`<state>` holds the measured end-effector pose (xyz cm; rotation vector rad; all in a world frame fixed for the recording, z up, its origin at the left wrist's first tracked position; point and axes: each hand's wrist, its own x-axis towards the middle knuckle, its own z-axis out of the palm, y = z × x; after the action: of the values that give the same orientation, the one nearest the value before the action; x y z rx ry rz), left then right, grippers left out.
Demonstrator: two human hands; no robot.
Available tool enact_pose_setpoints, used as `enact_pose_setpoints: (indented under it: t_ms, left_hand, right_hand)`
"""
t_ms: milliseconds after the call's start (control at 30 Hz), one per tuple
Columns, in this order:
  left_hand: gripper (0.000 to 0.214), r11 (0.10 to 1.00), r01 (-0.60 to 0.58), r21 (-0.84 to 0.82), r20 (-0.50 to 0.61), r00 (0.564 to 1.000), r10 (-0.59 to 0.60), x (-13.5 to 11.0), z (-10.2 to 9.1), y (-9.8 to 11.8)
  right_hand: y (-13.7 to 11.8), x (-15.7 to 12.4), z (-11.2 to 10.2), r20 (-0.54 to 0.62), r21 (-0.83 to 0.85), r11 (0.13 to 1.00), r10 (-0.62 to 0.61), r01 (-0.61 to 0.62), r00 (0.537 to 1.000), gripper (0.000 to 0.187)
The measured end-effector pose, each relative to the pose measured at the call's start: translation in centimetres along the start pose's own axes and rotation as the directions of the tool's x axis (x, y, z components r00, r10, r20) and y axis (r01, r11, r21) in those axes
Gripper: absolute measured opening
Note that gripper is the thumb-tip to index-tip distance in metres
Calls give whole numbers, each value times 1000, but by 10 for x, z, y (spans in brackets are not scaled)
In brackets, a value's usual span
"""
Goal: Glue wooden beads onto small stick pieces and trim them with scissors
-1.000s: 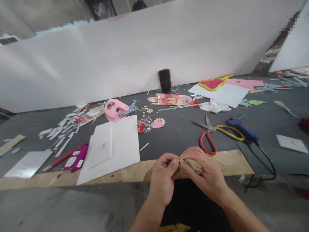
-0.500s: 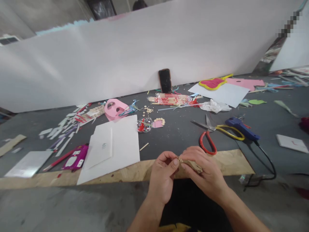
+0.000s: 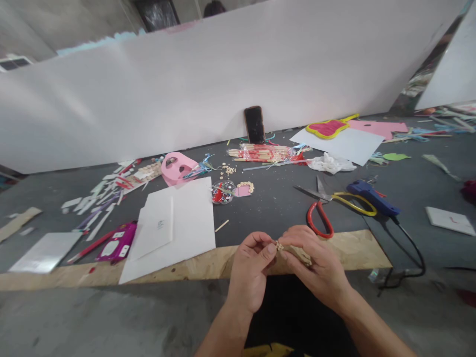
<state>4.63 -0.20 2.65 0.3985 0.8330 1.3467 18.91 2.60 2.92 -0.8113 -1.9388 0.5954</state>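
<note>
Between my two hands, over the table's front edge, is a small cluster of pale wooden pieces (image 3: 279, 246). My left hand (image 3: 255, 265) pinches its left side between thumb and forefinger. My right hand (image 3: 315, 258) grips the right side with its fingers bent over it, so part of the cluster is hidden. Further back, similar pale bits (image 3: 228, 170) lie loose in a little heap. A pink card piece (image 3: 243, 191) edged with the same bits rests beside a round clear dish (image 3: 223, 192) of mixed beads.
Open scissors (image 3: 323, 198) and a blue glue gun (image 3: 372, 196) with its cord lie to the right. White sheets (image 3: 193, 213) and a magenta device (image 3: 118, 242) are on the left. Packed sticks (image 3: 264, 152) and a phone (image 3: 254, 124) stand behind, against a white board.
My hands stay almost in place. The fingertips have shifted slightly, and a little more of the wooden cluster shows between them.
</note>
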Motion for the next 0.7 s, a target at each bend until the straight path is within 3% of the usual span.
enact_pose_setpoints:
  t_ms: [233,400,700]
  left_hand:
    - [22,1000,-1,27,-26,1000,2,0,2,1]
    - [19,1000,18,7,13,1000,-18,0,1,1]
    - [21,999,39,-3,22,999,-39,-1,3,2]
  right_hand:
    - [-1,3,-1,18,-25,999,-21,21,1000,20]
    - [0,1,-1,-23,3,999,-32,32,999,23]
    - [-2,-2,-1,11,111,991,68,-69,998,21]
